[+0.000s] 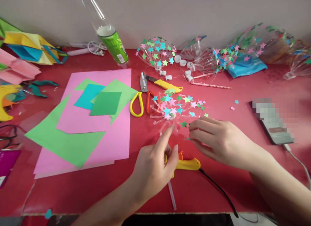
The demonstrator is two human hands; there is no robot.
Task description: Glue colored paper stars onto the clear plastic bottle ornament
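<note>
A clear plastic bottle cut into splayed strips [171, 115] lies on the red table, with pink, blue and green paper stars [173, 101] on its strips. My left hand [155, 167] is just in front of it, index finger stretched toward the strips and thumb apart. Beneath that hand is a yellow hot glue gun [188, 164], partly covered, with a glue stick [172, 195] jutting toward me. My right hand [213, 140] is at the strips' right side, fingers curled together beside a dark green star [184, 124]. Whatever its fingertips pinch is hidden.
Left are coloured paper sheets [119, 135]. Behind the strips lie red-and-yellow-handled pliers [143, 89] and a yellow utility knife [167, 85]. A green-labelled bottle [113, 44] and star-covered pieces [155, 52] stand along the wall. A phone [274, 125] charges at right.
</note>
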